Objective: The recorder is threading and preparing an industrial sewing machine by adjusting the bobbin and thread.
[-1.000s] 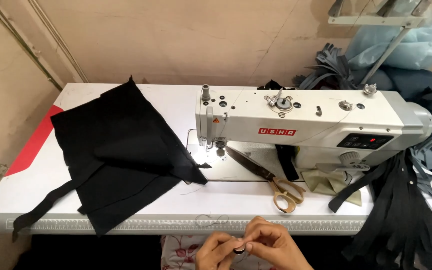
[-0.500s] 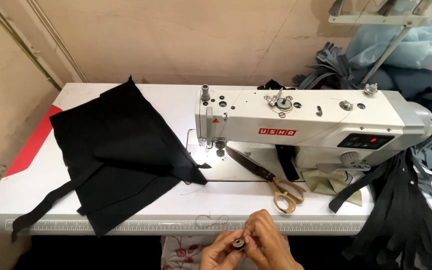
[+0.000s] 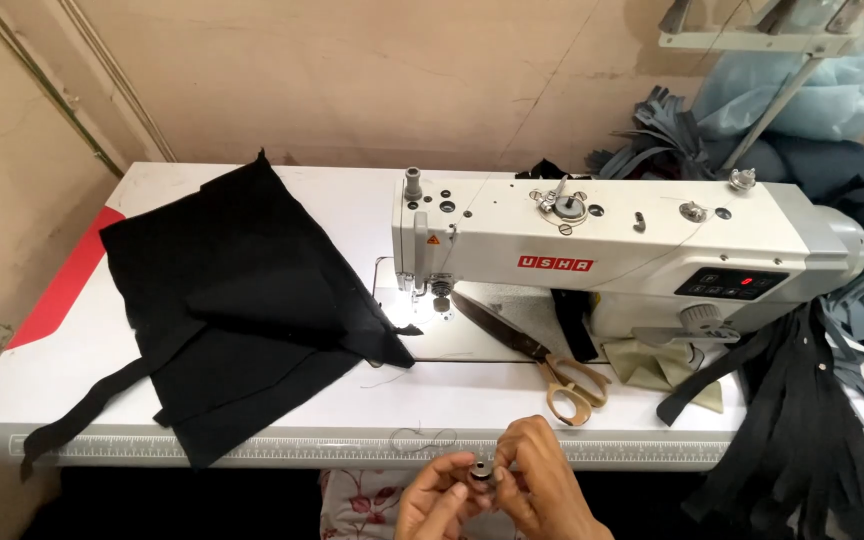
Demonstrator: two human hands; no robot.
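**stitchy_q:** What's going on at the front edge of the counter (image 3: 252, 420)? Where's the little metal part?

**bobbin_bob:** Both hands are just off the front edge, right of the middle. The left hand (image 3: 432, 502) and right hand (image 3: 544, 485) are pinched together around a small round metal bobbin (image 3: 480, 472), fingertips closed narrow on it from either side. It sits right between them, flat round face tipped up toward the camera, so neither hand is really nearer. I can't tell which one carries the weight.

**stitchy_q:** And the machine?

**bobbin_bob:** The white sewing machine (image 3: 602, 245) stands back and a bit right of the hands, its long body running along the counter, needle end (image 3: 440, 295) to the left. So the needle area lies straight back from the bobbin, slightly left.

**stitchy_q:** Anything between?

**bobbin_bob:** Scissors (image 3: 542, 355) lie on the bed, handles toward the front edge, just right of that line. A loose curl of thread (image 3: 422, 438) sits at the front edge next to the hands. Black fabric (image 3: 242, 310) covers the left half, and dark strips (image 3: 802, 420) hang off the right end, well apart from the hands.
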